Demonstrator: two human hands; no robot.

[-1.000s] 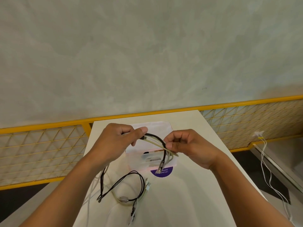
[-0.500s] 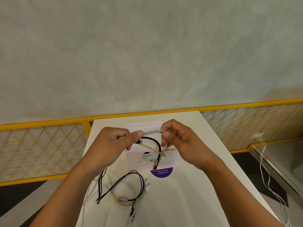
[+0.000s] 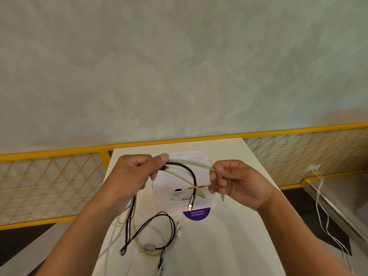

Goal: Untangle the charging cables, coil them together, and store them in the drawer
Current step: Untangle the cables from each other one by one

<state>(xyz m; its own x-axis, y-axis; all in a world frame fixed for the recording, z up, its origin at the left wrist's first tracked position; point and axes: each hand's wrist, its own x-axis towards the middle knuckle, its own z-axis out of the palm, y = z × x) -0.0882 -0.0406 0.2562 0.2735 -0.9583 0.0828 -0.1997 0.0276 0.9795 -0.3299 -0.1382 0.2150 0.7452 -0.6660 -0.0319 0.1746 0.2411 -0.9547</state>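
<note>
Above the white table [image 3: 229, 236], my left hand [image 3: 131, 176] grips a bunch of charging cables. A black cable [image 3: 192, 176] arcs out of it and hangs down to a metal plug [image 3: 191, 202]. My right hand [image 3: 239, 182] pinches a pale translucent cable [image 3: 195, 163] stretched between the two hands; its tip pokes out below the palm. More black and white cables [image 3: 157, 234] lie tangled on the table below my left hand. A small translucent drawer box [image 3: 201, 204] with a pink edge stands behind the hanging plug.
A purple round sticker [image 3: 197, 214] lies on the table in front of the box. A yellow mesh railing [image 3: 51, 186] runs behind the table on both sides. White cords [image 3: 322, 206] hang at the right, off the table.
My right hand has moved right, away from the left, drawing the pale cable out between them. The black cable's plug still hangs in the middle.
</note>
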